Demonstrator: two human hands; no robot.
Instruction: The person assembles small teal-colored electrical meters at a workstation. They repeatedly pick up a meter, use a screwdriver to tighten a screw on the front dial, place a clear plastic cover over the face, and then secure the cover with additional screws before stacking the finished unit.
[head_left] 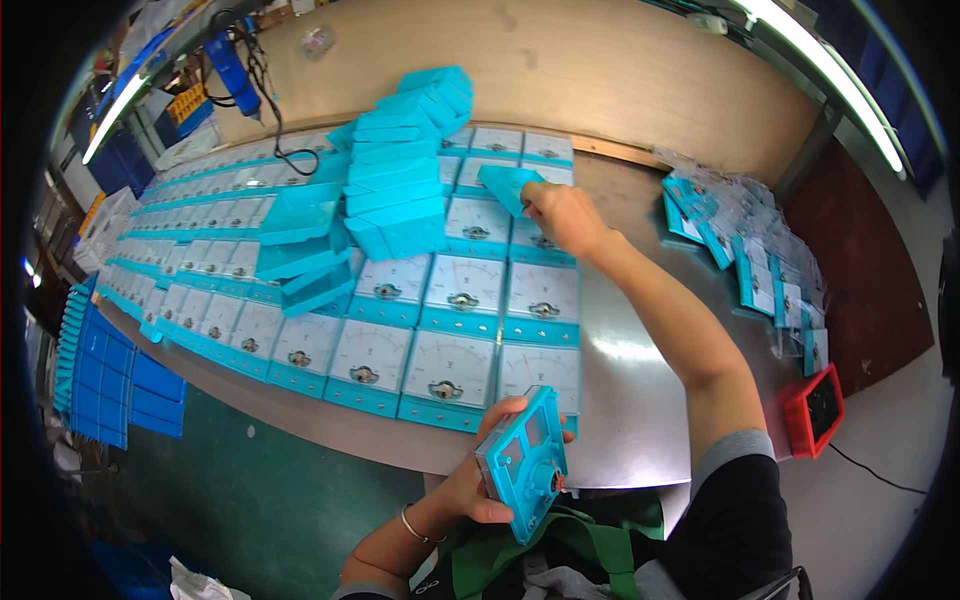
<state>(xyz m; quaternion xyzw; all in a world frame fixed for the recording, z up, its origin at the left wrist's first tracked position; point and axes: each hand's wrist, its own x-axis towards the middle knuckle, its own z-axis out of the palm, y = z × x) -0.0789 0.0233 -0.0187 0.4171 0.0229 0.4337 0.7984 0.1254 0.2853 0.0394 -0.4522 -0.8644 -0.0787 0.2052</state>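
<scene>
My left hand grips a turquoise panel meter on its edge near my lap, its open back turned up. My right hand reaches out over the table and pinches a turquoise back cover above the rows of meters. A tall leaning stack of the same covers stands just left of that hand. Rows of white-faced turquoise meters lie face up on the metal table.
Bagged meters lie heaped at the table's right edge, with a red bin on the floor beside them. Blue trays are stacked on the floor at left. A blue power tool with a cable rests at the back left.
</scene>
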